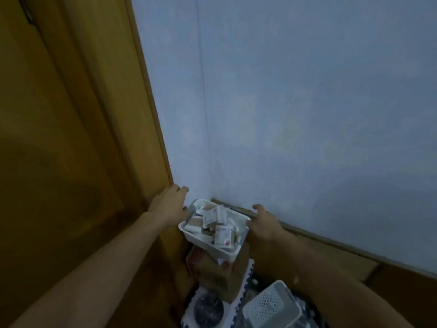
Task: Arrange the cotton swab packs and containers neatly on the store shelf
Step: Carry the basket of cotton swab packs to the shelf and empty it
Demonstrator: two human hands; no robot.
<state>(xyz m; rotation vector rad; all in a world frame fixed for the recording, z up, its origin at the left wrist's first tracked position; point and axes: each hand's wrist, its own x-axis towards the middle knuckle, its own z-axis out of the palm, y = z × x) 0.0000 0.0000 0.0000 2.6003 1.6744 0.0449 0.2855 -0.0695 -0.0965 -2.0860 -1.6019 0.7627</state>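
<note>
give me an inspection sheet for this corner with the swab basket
surface: no shelf in view; white basket sits on a cardboard box
job's things: cotton swab packs piled loosely in the basket
clutter: perforated basket and dark round object lower down
hands: left hand by the basket's left rim, fingers loose; right hand at its right rim, grip unclear
cables: nothing seen
surroundings: wooden door, pale blue wall, dim light
</note>
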